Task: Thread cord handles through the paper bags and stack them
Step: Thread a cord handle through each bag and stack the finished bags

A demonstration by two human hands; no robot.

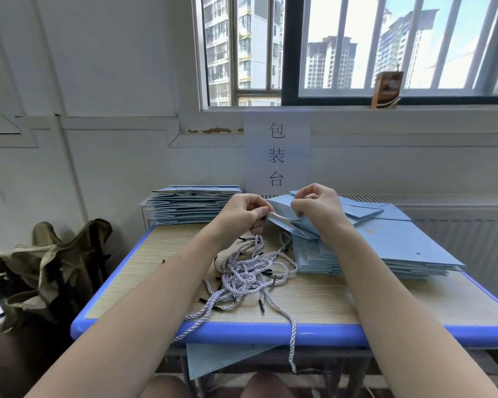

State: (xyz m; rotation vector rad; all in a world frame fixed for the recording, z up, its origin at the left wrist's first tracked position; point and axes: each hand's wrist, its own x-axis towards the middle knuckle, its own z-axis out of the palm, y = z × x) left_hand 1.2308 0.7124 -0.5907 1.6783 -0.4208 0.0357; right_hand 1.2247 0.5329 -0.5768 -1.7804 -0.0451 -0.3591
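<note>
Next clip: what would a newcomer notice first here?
Two hands raised at table centre: the left hand pinches a white cord that the right hand feeds into a blue paper bag. Below them lies a tangle of loose cords, one trailing over the table's blue edge. Flat bag stacks sit far left and right.

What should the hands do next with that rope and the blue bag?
Probably pull the cord further through the bag. The left hand pinches the cord right at the bag's edge, and the right hand steadies the bag, so the threading looks only partly done.
</note>
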